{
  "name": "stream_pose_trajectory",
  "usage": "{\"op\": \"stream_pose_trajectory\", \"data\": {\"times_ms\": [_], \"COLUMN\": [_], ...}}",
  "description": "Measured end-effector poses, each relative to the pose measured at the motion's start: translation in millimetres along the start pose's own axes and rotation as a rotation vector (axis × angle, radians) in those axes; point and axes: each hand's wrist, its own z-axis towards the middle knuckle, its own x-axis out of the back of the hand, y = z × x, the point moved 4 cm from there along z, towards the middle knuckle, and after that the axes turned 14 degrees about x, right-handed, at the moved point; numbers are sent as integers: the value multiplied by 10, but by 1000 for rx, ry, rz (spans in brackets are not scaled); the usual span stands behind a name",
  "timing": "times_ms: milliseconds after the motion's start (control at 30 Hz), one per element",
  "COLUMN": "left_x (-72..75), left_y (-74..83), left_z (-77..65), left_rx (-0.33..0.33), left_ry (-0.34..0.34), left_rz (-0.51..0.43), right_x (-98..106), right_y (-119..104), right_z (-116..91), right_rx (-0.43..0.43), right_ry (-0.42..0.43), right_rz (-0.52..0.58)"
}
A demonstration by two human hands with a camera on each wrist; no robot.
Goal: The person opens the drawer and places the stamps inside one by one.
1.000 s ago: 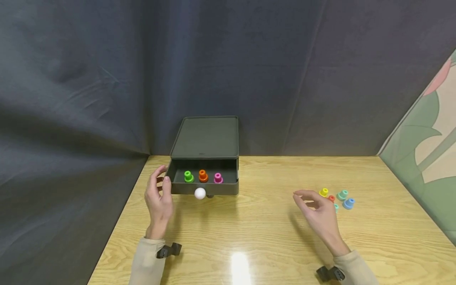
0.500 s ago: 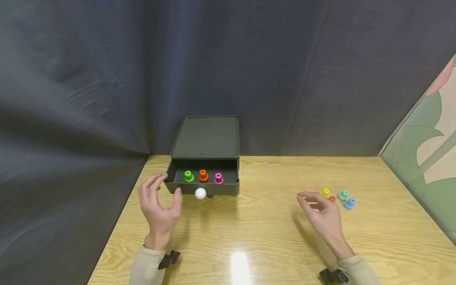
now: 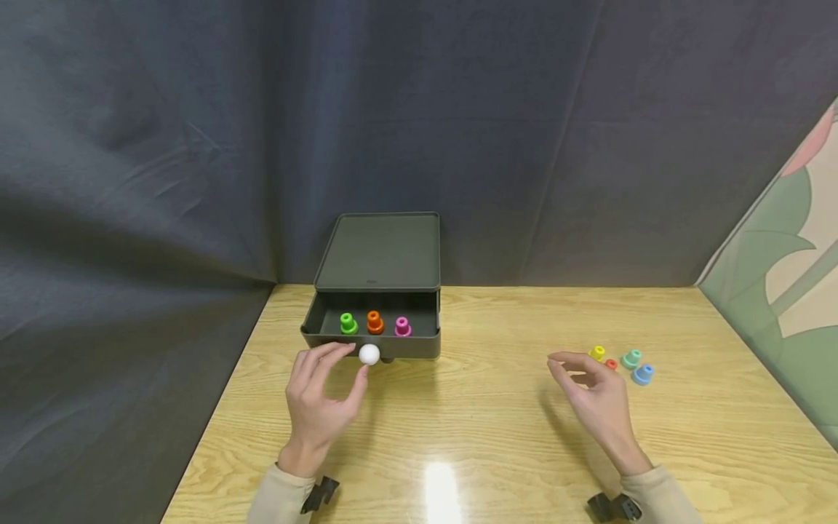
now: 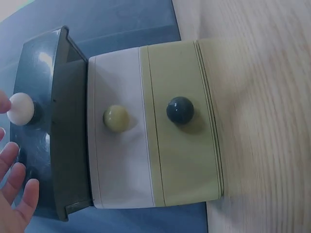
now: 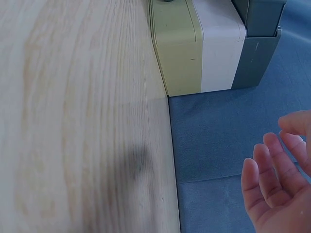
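My left hand [image 3: 318,407] is at the white knob [image 3: 369,354] of a dark drawer [image 3: 419,347], thumb and forefinger on either side of it. In the left wrist view one fingertip overlaps the knob's edge, and the other fingers are spread; firm contact cannot be made out. The drawer is pulled out from the top of a small drawer cabinet [image 3: 386,251]. Inside stand a green peg [image 3: 348,324], an orange peg [image 3: 374,323] and a pink peg [image 3: 402,327]. My right hand [image 3: 599,404] hovers over the table, fingers loosely bent, holding nothing.
Beyond my right hand lie a yellow peg [image 3: 597,353], a red peg [image 3: 611,364], a teal peg [image 3: 631,359] and a blue peg [image 3: 643,375]. Below the dark drawer are a white drawer [image 4: 119,160] and a yellow-green drawer [image 4: 182,160], both closed. Dark cloth [image 3: 419,131] hangs behind.
My left hand has left the drawer's left side, drawn back toward me and moved right to the white knob. The right hand has shifted only slightly right. Drawer and pegs look unmoved.
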Motion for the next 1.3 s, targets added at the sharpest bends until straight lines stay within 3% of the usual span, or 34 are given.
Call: {"op": "stream_pose_trajectory", "data": {"times_ms": [233, 767, 1300], "left_x": [-41, -109, -190], "left_y": [19, 23, -51], "left_z": [-7, 4, 35], "left_rx": [-1, 39, 159], "left_ry": [-43, -72, -110], "left_rz": [3, -12, -5], "right_x": [-1, -1, 19], "right_y": [8, -2, -15], "right_z": [-2, -2, -7], "right_rx": [-4, 2, -4], "right_ry": [4, 7, 9], "right_rz": [-7, 1, 8]}}
